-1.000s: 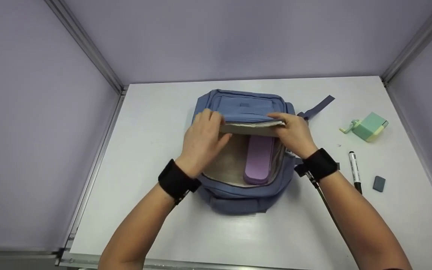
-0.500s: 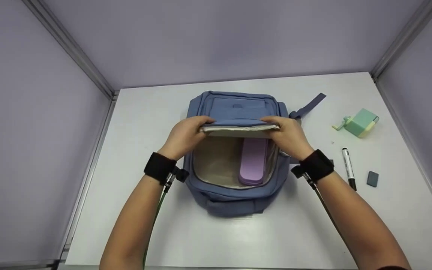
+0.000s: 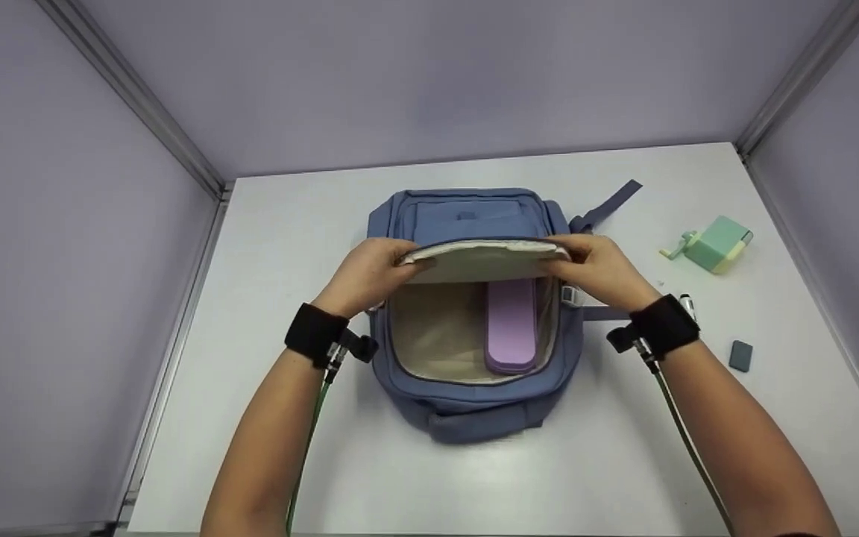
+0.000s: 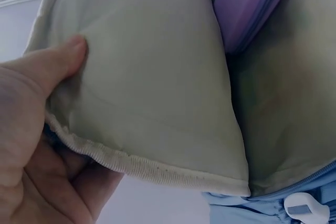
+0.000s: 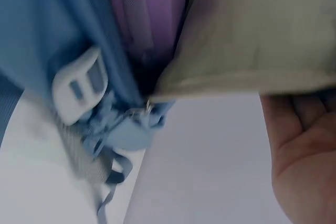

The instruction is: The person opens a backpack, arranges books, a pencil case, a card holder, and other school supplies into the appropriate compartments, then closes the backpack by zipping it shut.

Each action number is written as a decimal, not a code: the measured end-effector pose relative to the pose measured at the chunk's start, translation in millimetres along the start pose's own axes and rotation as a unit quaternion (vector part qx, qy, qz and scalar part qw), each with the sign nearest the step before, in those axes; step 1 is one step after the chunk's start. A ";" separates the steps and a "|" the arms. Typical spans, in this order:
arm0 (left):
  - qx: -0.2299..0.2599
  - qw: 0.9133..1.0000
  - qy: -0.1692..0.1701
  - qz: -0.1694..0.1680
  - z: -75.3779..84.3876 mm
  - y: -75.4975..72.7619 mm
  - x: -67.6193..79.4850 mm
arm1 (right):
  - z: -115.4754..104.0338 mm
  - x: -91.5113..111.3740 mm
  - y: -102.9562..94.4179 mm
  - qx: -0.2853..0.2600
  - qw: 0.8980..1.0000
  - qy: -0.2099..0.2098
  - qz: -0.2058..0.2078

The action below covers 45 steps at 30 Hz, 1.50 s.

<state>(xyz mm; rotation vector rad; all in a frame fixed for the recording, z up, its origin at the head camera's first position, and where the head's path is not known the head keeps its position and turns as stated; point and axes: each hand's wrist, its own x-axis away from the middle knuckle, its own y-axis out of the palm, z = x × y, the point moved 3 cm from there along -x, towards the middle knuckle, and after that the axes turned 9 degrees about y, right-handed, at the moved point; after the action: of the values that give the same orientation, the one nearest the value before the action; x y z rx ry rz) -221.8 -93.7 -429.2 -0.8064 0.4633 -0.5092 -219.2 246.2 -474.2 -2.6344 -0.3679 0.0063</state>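
A blue backpack (image 3: 474, 414) lies on the white table with its main compartment unzipped. Its front flap (image 3: 474, 265), lined in pale beige, is lifted between both hands. My left hand (image 3: 370, 272) pinches the flap's left edge, thumb on the lining (image 4: 152, 77) and fingers behind, as the left wrist view shows. At the right corner of the flap, my right hand (image 3: 597, 268) grips the edge; the fingers (image 5: 286, 124) pass behind the fabric in the right wrist view. Inside the compartment, toward the right, lies a long purple case (image 3: 511, 328), its far end hidden by the flap.
On the right of the table (image 3: 265, 373) are a green and yellow box with a crank (image 3: 720, 245), a small dark grey block (image 3: 740, 356) and a marker (image 3: 687, 306) partly covered by the right wrist. A backpack strap (image 3: 612, 203) sticks out at the upper right.
The left hand, first loose above the flap's left side, has taken hold of its edge. Both hands have since raised the flap, showing more lining. The right forearm now overlaps the marker.
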 end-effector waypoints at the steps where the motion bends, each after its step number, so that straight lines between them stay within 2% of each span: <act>1: 0.001 1.000 -0.003 0.005 0.5 -0.7 0.8 | 3.4 1.8 -5.3 -0.002 1.000 0.004 0.000; 4: 0.007 1.000 -0.012 0.018 0.4 -2.0 2.8 | 19.4 6.8 -27.4 -0.003 0.999 0.019 0.025; 7: 0.014 0.999 -0.017 0.025 -0.7 -2.3 4.2 | 42.4 9.4 -55.1 0.019 0.994 0.042 0.095; 9: 0.018 0.999 -0.019 0.027 -1.6 -2.1 4.9 | 58.6 12.0 -74.1 0.050 0.985 0.061 0.153; 11: 0.020 0.999 -0.021 0.028 -2.4 -1.6 5.6 | 75.1 15.8 -90.7 0.089 0.971 0.089 0.201; 13: 0.023 0.999 -0.025 0.030 -3.2 -1.4 8.1 | 90.3 17.4 -103.8 0.130 0.957 0.119 0.230; 15: 0.025 0.999 -0.029 0.030 -3.7 -1.1 10.5 | 104.1 18.5 -113.8 0.154 0.948 0.144 0.240; 18: 0.027 0.999 -0.035 0.031 -3.7 -1.7 14.2 | 119.7 16.4 -124.6 0.175 0.941 0.171 0.235; 23: 0.026 0.998 -0.044 0.036 -2.8 -3.8 19.0 | 137.9 6.3 -136.5 0.186 0.941 0.189 0.209; 27: 0.034 0.998 -0.048 0.036 -1.2 -2.1 21.7 | 151.0 0.9 -147.3 0.206 0.938 0.203 0.194; 31: 0.041 0.997 -0.056 0.033 0.7 0.7 25.3 | 163.2 -1.3 -157.6 0.225 0.936 0.218 0.159; 35: 0.040 0.998 -0.050 0.021 5.7 4.8 19.5 | 172.5 14.1 -169.5 0.230 0.936 0.238 0.123; 38: 0.037 0.998 -0.044 0.009 11.4 8.1 13.8 | 177.2 29.3 -177.9 0.232 0.933 0.251 0.112; 45: 0.033 0.999 -0.038 -0.008 18.1 13.3 7.4 | 187.3 54.2 -190.1 0.251 0.928 0.246 0.123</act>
<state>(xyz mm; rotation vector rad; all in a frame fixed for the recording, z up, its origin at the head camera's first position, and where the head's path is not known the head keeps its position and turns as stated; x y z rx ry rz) -202.4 -80.2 -429.9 -0.7641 0.3693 -0.5044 -228.7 507.6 -549.6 -2.0602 0.1290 -0.4156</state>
